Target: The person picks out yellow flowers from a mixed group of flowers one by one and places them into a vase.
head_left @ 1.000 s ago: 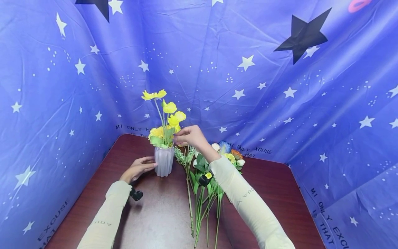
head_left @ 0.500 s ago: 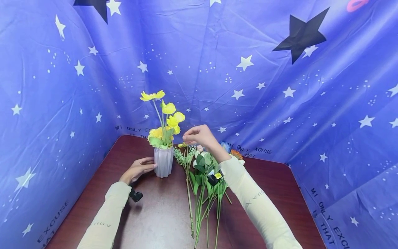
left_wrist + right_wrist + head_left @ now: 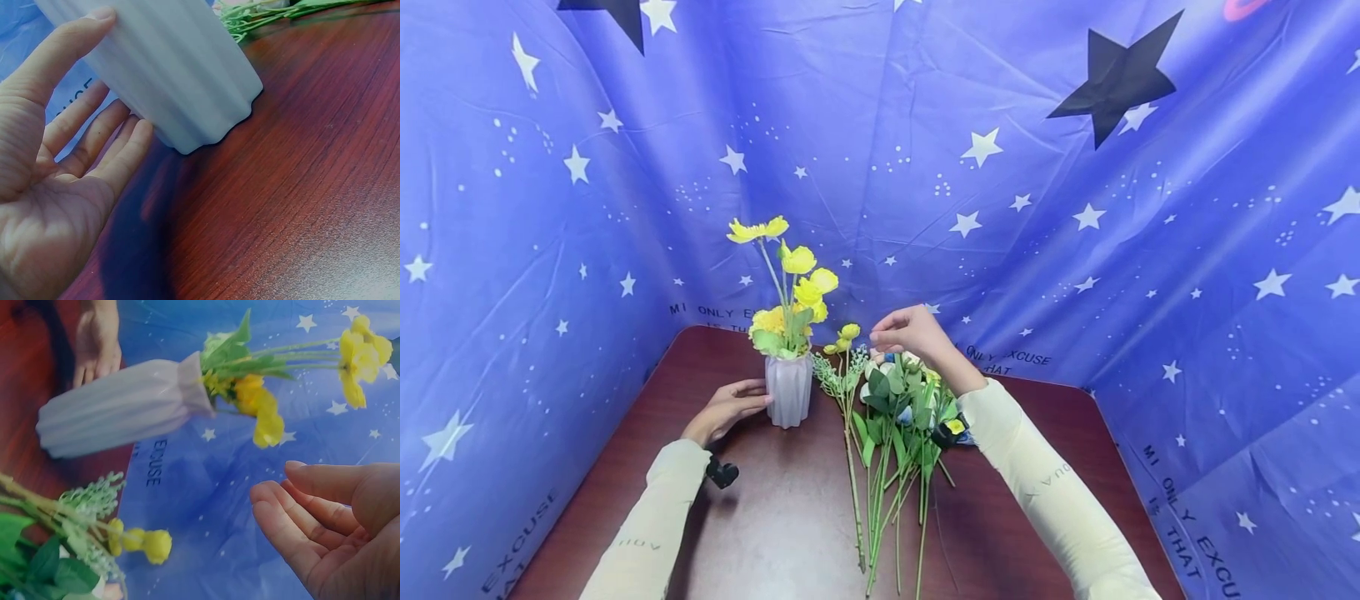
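A pale, fluted vase (image 3: 787, 392) stands upright on the table, bearing yellow flowers (image 3: 808, 287) with green leaves. My left hand (image 3: 727, 410) touches its left side; in the left wrist view the thumb (image 3: 78, 34) lies along the vase wall, with the other fingers at its edge. My right hand (image 3: 917, 333) is raised to the right of the vase, above the loose flowers. In the right wrist view its fingers (image 3: 284, 519) are loosely bent and hold nothing. Small yellow blooms (image 3: 842, 337) stand out between the vase and this hand.
Loose flowers with green stems (image 3: 887, 500) lie right of the vase, stems towards me. A green sprig (image 3: 842, 379) lies closest to the vase. The dark red table (image 3: 760, 517) is backed by a blue star-printed cloth (image 3: 880, 167).
My right hand has drawn away from the yellow flowers in the vase and moved right, over the loose flowers. My left hand stays at the vase. The view has shifted slightly.
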### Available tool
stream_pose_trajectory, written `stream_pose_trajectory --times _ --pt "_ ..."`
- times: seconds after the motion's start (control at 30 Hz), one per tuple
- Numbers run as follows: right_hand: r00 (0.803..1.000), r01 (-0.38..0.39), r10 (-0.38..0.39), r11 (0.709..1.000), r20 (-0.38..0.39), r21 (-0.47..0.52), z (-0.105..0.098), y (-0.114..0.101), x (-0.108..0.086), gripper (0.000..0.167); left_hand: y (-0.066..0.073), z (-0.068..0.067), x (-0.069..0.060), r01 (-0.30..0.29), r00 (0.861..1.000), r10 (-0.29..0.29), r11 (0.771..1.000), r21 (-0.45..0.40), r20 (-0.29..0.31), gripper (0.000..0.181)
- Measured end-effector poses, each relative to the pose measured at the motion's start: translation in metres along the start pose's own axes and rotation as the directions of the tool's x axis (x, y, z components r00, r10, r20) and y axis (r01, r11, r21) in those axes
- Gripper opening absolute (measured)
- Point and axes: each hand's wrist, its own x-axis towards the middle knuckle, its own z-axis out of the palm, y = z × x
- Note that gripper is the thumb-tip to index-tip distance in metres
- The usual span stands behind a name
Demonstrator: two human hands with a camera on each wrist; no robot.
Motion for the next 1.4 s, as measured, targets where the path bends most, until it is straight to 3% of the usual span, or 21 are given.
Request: stream_pose_trajectory --times 0.57,0.83,0.93,1.07,1.4 --pt "0.982 -0.171 0.155 0.973 -0.107 -0.156 -0.022 0.036 -0.013 0.016 0.001 -0.002 -0.003 0.004 1.000 -0.004 1.000 0.010 -0.003 0.067" --pt "0.969 -0.245 0.222 0.917 -0.108 -0.313 -0.030 0.051 -0.019 0.007 0.003 0.002 -0.002 0.030 0.999 -0.030 0.999 0.012 -0.021 0.069" --pt "0.968 -0.250 0.233 0.905 -0.090 -0.345 -0.032 0.058 -0.022 0.008 0.003 0.003 -0.002 0.031 0.999 -0.030 0.999 0.012 -0.024 0.068" --pt "0.966 -0.255 0.252 0.909 -0.052 -0.330 -0.034 0.069 -0.026 0.007 0.003 0.002 -0.002 0.025 0.999 -0.025 1.000 0.006 -0.023 0.067" --pt "0.942 -0.312 0.335 0.892 0.016 -0.326 -0.034 0.096 -0.039 0.007 0.003 0.002 -0.001 0.019 1.000 -0.019 1.000 0.004 -0.010 0.067"
